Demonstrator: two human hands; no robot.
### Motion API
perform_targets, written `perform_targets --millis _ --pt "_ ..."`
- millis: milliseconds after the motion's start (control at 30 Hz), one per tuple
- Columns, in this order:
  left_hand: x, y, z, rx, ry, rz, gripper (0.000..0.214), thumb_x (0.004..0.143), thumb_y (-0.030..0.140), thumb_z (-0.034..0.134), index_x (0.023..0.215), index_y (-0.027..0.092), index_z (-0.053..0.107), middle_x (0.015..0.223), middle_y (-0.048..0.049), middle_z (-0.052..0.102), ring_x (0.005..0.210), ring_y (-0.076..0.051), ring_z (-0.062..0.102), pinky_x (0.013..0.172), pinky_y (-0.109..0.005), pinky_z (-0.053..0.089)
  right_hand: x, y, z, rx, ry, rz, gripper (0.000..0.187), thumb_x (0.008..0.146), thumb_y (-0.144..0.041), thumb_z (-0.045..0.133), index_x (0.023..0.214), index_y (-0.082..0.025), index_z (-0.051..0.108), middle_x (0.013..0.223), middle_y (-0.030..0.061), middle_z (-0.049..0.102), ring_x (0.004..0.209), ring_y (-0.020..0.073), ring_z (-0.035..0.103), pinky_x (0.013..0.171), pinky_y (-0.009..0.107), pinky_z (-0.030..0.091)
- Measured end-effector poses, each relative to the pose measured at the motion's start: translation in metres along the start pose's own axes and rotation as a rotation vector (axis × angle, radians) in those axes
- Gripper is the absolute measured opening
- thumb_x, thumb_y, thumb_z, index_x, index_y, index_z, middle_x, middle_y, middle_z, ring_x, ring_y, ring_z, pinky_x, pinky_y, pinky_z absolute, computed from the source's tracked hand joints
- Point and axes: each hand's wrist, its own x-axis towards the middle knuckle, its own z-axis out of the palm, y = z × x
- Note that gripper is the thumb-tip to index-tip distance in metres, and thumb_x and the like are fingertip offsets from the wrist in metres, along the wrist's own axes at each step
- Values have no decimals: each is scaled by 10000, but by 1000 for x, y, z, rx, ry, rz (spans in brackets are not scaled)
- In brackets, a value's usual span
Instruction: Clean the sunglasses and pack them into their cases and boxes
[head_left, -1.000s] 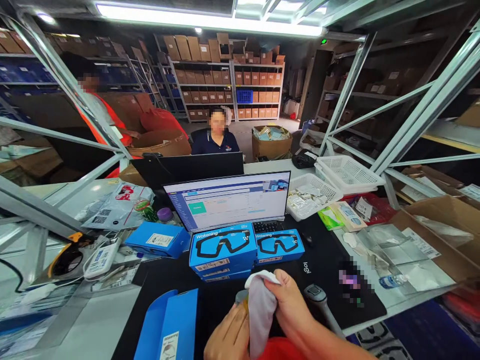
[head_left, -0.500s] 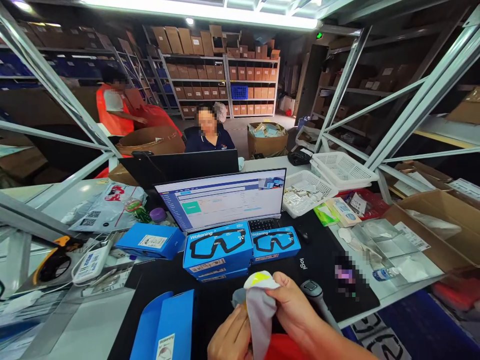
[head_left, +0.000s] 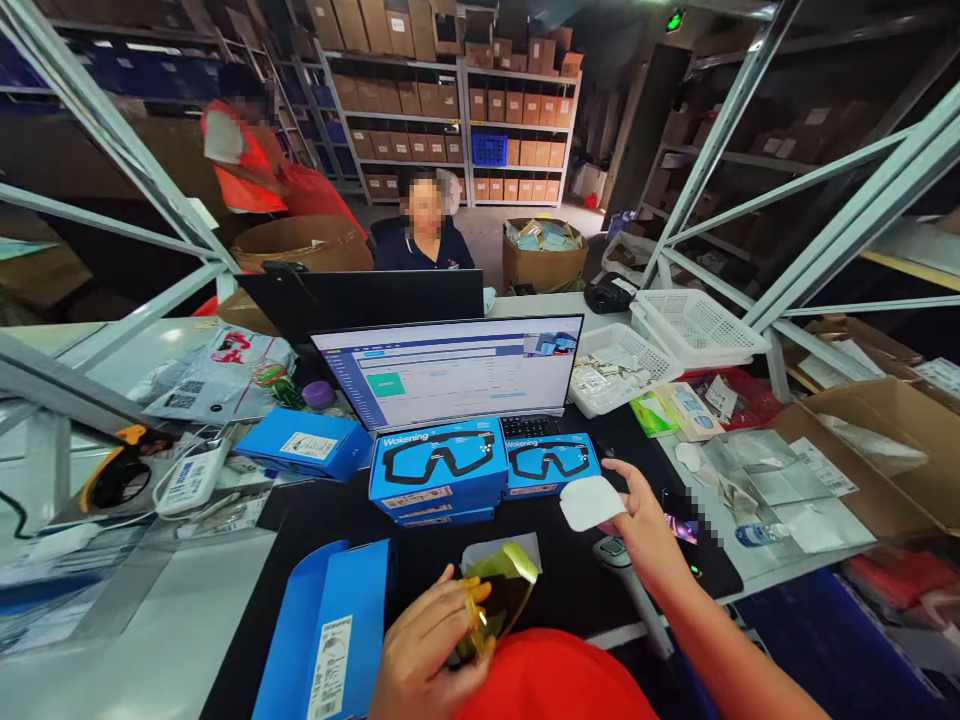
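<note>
My left hand [head_left: 420,650] is closed on a yellow lens [head_left: 499,595], low in the middle over the black desk mat [head_left: 352,525]. My right hand [head_left: 641,520] is stretched out to the right and pinches a white cloth pouch [head_left: 590,502] just in front of the blue goggle boxes [head_left: 439,470]. A grey cloth [head_left: 480,550] lies on the mat behind the lens. An open blue box [head_left: 330,625] lies at the lower left of my hands.
A monitor [head_left: 450,370] stands behind the boxes, with a seated person [head_left: 424,235] beyond it and another in orange [head_left: 240,150] at the back left. White baskets [head_left: 694,325], plastic bags [head_left: 757,470], a cardboard box [head_left: 892,440] and a handheld scanner [head_left: 619,560] are on the right.
The grey pouch has come off the lens: my right hand carried the white pouch up and right, while my left hand keeps the bare yellow lens.
</note>
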Motion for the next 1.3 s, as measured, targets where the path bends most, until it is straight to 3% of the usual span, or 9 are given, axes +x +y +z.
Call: perform_targets --millis 133,267,400,500,633,767,1000,1200,1300 --pt "4 -1 -3 -27 -15 34 228 750 60 634 933 196 646 865 -42 778 846 -186 755 948 -410 604 -11 8 -14 -520 -106 -155 314 768 -193 568 1047 -223 709 907 50 743 890 259 687 784 359 510" --pt "6 1 -3 -18 -42 46 231 745 48 648 933 181 658 859 -57 774 870 -203 752 954 -432 602 -13 3 -21 -990 -174 -395 362 744 -104 508 955 -237 771 1161 107 704 1213 326 569 985 475 456" --pt "5 2 -6 -5 -11 36 210 752 60 662 935 164 666 873 -73 777 894 -212 750 959 -421 601 -16 -9 -25 -1381 52 -641 228 764 -108 598 849 -220 777 1524 121 442 1448 401 275 1087 586 322" --pt "7 3 -11 -4 -21 21 174 768 80 662 919 167 668 883 -67 777 901 -209 748 958 -410 604 -17 -19 -25 -1499 207 -695 124 782 -151 645 776 -218 749 1534 107 437 1431 416 306 1105 617 247" --pt "14 5 -17 -38 -140 20 151 792 86 642 908 177 675 872 -44 771 925 -198 741 980 -404 592 -11 -28 -24 -1375 48 -469 197 830 -212 566 656 -214 658 1008 115 737 1014 335 644 881 468 441" --pt "19 5 -20 -61 -254 38 156 800 77 619 894 187 675 908 -28 772 969 -187 730 1025 -399 566 -2 -29 -18 -991 -109 -157 307 897 -303 439 643 -213 586 587 13 612 593 209 577 552 294 376" --pt "11 -2 -10 -60 -349 93 232 771 61 581 939 200 661 1008 -9 762 1061 -211 690 1083 -455 513 -29 -23 31 -784 -215 -223 268 880 -199 406 654 -211 550 627 -3 572 614 179 516 568 276 322" --pt "11 -4 -1 6 -323 110 126 808 79 605 834 194 650 846 -8 721 864 -169 662 1060 -406 508 -54 -47 48 -665 -866 -200 150 868 -215 554 958 -216 674 968 49 669 812 205 571 740 294 405" --pt "11 -5 1 35 -359 161 61 796 159 676 841 196 657 823 -7 704 835 -164 638 1037 -364 509 -41 -50 37 -494 -1120 -63 357 973 -385 427 923 -176 711 1030 92 654 899 226 596 810 321 430"
